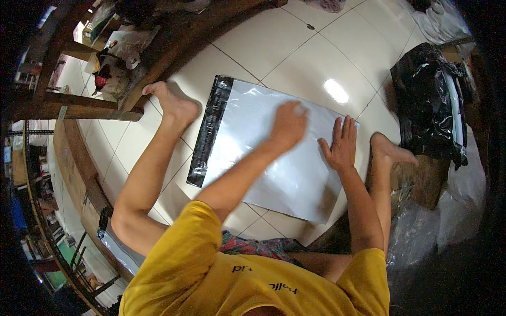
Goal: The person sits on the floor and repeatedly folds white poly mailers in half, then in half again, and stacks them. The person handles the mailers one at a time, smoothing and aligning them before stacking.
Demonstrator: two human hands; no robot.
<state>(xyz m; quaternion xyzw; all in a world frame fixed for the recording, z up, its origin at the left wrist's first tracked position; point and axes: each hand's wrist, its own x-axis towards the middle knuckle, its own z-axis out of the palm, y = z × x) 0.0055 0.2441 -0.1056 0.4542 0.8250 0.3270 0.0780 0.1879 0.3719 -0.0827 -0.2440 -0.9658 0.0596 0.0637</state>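
A large flat silver-grey plastic mailing bag [253,152] lies on the floor between my legs, with a glossy black band [210,131] along its left side. My left hand [290,125] is over the upper middle of the bag, its fingers curled in and slightly smeared by motion. Whether anything is in those fingers, I cannot make out. My right hand [341,145] rests flat on the bag's right edge, fingers stretched out and holding nothing.
A crumpled black plastic bundle [429,100] stands at the right, beside my right foot. Clear plastic wrapping [416,226] lies below it. Wooden beams [79,110] and a shelf [34,195] with mixed goods line the left. A small dark scrap [310,26] is on the floor tiles [253,39].
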